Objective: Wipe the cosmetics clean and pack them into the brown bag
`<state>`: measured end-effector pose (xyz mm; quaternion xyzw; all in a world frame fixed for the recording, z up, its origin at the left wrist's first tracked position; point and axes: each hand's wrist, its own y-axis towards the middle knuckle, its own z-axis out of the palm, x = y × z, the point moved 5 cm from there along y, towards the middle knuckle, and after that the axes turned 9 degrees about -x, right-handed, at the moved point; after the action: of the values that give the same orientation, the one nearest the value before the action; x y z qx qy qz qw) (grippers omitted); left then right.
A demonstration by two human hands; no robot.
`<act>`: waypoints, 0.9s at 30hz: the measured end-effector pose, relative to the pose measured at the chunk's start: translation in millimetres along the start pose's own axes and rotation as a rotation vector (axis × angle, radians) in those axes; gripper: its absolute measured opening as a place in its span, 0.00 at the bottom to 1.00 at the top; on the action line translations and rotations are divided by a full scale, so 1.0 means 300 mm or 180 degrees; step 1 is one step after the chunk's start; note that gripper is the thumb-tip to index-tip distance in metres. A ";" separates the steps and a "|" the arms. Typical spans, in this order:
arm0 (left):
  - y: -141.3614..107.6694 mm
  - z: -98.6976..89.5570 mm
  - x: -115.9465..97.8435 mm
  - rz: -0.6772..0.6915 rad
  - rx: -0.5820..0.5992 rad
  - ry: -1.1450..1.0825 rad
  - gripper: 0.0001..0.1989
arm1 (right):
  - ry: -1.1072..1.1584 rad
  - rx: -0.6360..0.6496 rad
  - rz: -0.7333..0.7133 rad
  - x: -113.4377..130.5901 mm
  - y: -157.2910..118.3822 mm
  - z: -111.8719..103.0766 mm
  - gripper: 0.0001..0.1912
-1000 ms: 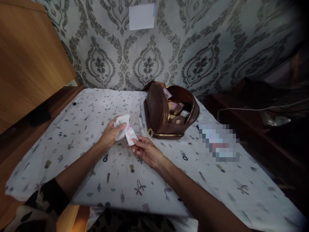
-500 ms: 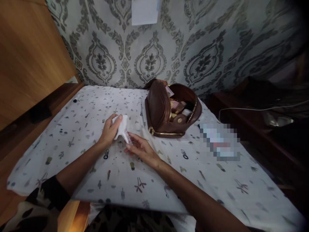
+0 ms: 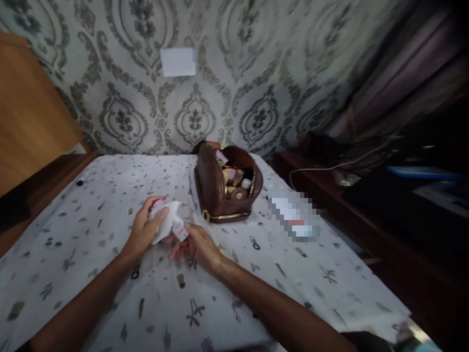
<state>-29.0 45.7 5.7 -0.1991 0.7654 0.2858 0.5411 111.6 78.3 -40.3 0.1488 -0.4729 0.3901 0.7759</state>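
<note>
A white, thin, crumpled piece (image 3: 169, 221) is held up above the patterned cloth; it looks like paper or soft wrapping, with small red-pink print at its right end. My left hand (image 3: 144, 226) is closed on its left side, thumb on top, and a bit of pink shows by the fingers. At the printed end, my right hand (image 3: 200, 247) pinches a corner between thumb and forefinger, while its other fingers hang loosely below. Beyond the hands stands an unzipped brown bag (image 3: 208, 183), with several small items in its mouth.
A blurred-out flat object (image 3: 293, 215) lies right of the bag on the white printed cloth (image 3: 110, 293). Wooden furniture (image 3: 32, 98) rises at the left. A white cable (image 3: 330, 168) runs over a dark ledge at the right, and a patterned wall stands behind.
My view has swung right and upward. The white piece looks more spread out, its printed end now facing me more. Both hands keep hold of it; the bag stays in place.
</note>
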 end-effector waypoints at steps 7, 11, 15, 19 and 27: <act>0.000 -0.016 -0.005 -0.0220 -0.0258 -0.0078 0.26 | -0.0580 -0.0228 -0.0647 0.081 -0.028 -0.005 0.31; -0.003 -0.011 0.003 -0.0444 -0.0328 -0.0304 0.29 | -0.0782 -0.0392 -0.1002 0.137 -0.026 -0.015 0.29; -0.013 0.013 0.023 -0.0971 -0.0150 -0.0674 0.31 | -0.0939 -0.0607 -0.1166 0.200 -0.026 -0.048 0.28; -0.031 0.034 0.006 -0.1093 0.0039 -0.0777 0.31 | -0.1197 -0.0566 -0.1155 0.271 -0.057 -0.077 0.26; -0.026 0.044 0.033 -0.1240 0.0219 -0.0783 0.30 | -0.1611 -0.1352 -0.2037 0.575 -0.153 -0.169 0.23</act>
<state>-18.2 48.5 -8.7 -0.2882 0.6500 0.1717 0.6818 220.0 159.1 86.8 0.2156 -0.6473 -0.0233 0.7308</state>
